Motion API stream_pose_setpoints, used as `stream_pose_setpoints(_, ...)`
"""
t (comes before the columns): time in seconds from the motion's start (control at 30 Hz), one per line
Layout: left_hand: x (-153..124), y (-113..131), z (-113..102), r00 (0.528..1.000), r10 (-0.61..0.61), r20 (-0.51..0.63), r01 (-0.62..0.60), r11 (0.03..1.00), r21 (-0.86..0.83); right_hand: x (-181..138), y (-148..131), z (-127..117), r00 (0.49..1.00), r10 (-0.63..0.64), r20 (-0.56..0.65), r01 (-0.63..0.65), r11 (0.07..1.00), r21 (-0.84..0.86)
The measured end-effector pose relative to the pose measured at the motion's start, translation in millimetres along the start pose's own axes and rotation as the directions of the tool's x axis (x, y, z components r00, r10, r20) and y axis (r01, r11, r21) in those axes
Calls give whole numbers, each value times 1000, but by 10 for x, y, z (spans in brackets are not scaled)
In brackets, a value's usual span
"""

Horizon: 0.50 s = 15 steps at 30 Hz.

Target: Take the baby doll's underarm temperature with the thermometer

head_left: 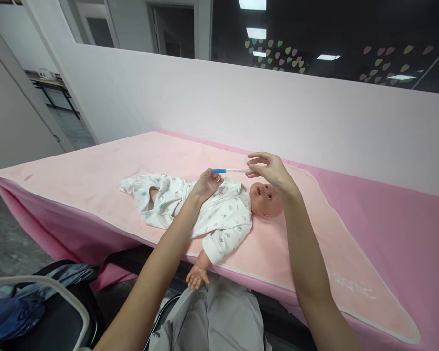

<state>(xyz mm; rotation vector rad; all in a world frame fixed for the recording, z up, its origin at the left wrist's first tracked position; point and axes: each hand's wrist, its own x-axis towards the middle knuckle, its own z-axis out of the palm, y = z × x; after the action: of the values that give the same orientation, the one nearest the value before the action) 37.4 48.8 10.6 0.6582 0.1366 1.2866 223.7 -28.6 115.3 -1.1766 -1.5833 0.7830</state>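
Behind the mat's (263,248) front edge, curled left hand (208,184) and half-open right hand (272,168) are pinching a stick (223,170) (wobbling could drop it).

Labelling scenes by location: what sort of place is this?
Probably an infant-care training room, though no sign confirms it: a clothed baby doll lies on a pink mat, and pastel heart shapes decorate the dark glass behind.
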Motion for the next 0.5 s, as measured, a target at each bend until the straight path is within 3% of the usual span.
stream_pose_setpoints(0.2, -3, -3, 12, 999, 2, -52, -1, 1000, 17, 21, 28, 0, 1000, -1, 24, 2, 1000, -21)
stream_pose_setpoints(0.4, -14, -5, 11, 1000, 5, 12, -5, 1000, -1, 29, 37, 8, 999, -7, 35, 9, 999, -45)
stream_pose_setpoints(0.5, -15, -4, 14, 1000, 6, -10, -5, 1000, 11, 15, 14, 14, 999, -3, 42, 5, 999, -48)
